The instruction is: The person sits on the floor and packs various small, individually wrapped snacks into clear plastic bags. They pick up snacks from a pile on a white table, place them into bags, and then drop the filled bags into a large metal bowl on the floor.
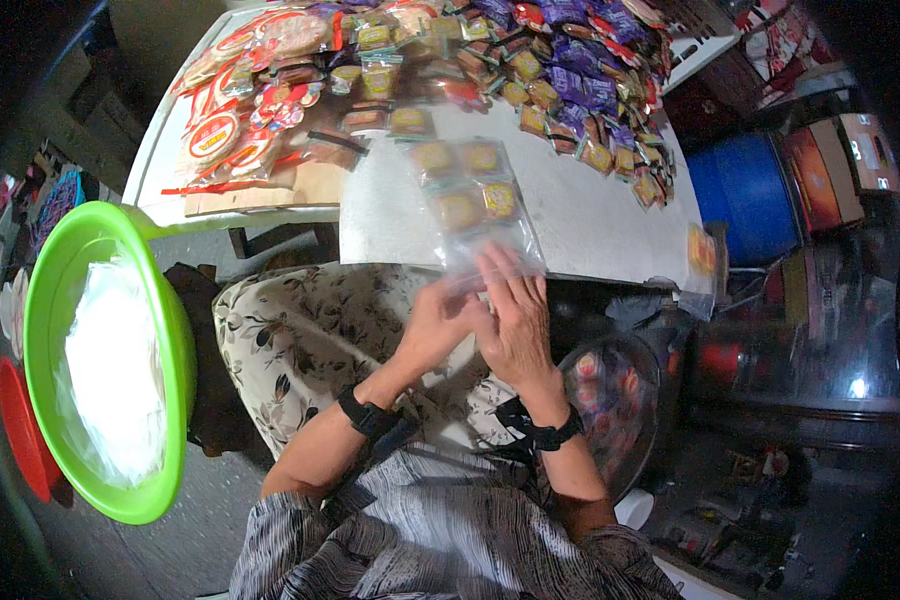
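A clear plastic bag lies at the front of the table with several small wrapped yellow cakes in its far part. Its near end reaches past the table edge into both hands. My left hand pinches the bag's near left corner, the fingers curled and partly blurred. Over the near right end, my right hand lies back up with its fingers stretched along the plastic; its thumb is hidden. The two hands meet at the thumb side, just above my lap.
The white table bears purple packets, more small cakes and bags of round white crackers on a wooden board. At left a green basin holds clear bags. A blue drum stands right.
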Demonstrator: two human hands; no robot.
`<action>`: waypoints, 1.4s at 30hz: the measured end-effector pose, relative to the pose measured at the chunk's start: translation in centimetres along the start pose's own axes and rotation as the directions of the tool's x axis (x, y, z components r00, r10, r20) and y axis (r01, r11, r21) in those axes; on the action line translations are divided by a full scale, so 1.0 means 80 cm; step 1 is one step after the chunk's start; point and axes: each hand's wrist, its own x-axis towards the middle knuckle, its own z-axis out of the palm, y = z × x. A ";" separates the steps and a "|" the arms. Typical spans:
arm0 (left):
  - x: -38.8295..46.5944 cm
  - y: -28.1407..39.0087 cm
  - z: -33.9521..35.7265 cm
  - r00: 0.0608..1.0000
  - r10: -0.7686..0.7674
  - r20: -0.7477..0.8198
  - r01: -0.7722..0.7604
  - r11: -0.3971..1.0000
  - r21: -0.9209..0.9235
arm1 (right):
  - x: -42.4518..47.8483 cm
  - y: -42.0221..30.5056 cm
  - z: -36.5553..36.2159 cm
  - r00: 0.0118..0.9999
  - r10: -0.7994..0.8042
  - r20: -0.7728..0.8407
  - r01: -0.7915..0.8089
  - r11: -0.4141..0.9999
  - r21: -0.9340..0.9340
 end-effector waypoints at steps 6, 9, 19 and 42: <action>0.003 -0.002 -0.008 0.987 -0.140 -0.077 0.123 0.975 -0.187 | -0.034 0.010 -0.019 0.995 0.089 -0.051 -0.091 0.996 -0.026; 0.012 -0.011 -0.019 0.977 -0.198 -0.085 0.172 0.955 -0.242 | -0.051 0.012 -0.019 0.967 0.221 -0.126 -0.191 0.958 0.214; -0.010 -0.006 0.007 0.875 -0.329 0.354 0.365 0.930 -0.036 | -0.075 0.042 0.004 0.818 0.375 0.436 -0.226 -0.488 0.843; -0.033 -0.037 0.042 0.532 -0.586 0.611 0.455 0.807 0.377 | -0.350 0.149 -0.110 0.592 0.755 0.282 0.074 -0.399 0.914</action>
